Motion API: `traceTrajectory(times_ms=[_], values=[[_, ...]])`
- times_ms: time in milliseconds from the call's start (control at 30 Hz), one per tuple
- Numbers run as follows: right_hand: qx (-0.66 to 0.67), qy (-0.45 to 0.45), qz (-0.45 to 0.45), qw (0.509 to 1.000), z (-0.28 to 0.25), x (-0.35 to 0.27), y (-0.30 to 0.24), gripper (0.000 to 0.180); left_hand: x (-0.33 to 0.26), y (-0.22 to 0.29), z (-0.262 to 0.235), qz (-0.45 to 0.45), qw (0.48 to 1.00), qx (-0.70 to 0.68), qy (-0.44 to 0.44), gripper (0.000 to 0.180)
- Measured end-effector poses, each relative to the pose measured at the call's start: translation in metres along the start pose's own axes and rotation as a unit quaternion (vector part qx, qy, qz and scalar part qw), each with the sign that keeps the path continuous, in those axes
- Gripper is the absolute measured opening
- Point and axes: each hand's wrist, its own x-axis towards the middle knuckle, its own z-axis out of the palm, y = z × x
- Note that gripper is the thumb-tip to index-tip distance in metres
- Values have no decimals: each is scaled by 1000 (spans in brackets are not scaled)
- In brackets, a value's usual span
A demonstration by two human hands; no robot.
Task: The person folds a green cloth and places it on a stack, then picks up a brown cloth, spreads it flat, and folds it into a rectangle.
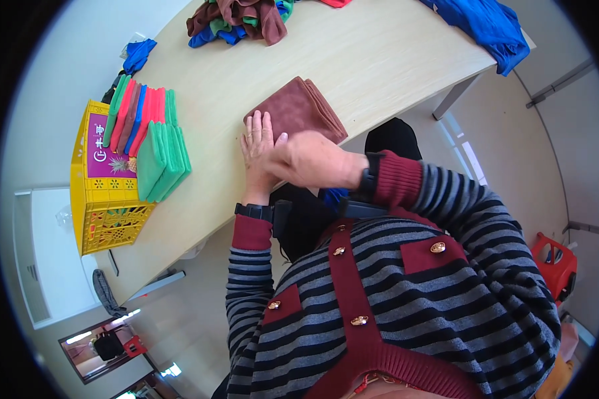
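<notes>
A folded brown towel lies on the table in front of me, its layered edges showing on the right. My left hand rests on the towel's left corner, fingers stretched out and lying flat. Above the towel's near edge is my right hand, curled into a loose fist and crossing close to my left wrist. No object shows in the right hand, though the undersides of its fingers are hidden. Each wrist wears a black band.
At the left, folded green, red, brown and blue towels lie in and against a yellow crate. A heap of loose brown, blue and green cloths sits at the table's far side. Blue cloth hangs over the far right corner.
</notes>
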Motion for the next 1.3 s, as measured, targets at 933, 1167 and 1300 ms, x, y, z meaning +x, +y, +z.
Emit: traceTrajectory(times_ms=[933,1167,1300], values=[[-362,510,75,776,23,50,88,56,-22,12,-8,-66,995,-58,44,57],[-276,452,18,848,52,71,76,58,-30,46,5,-44,998,9,51,59],[-315,468,7,826,46,69,92,59,-35,39,7,-58,996,50,42,64]])
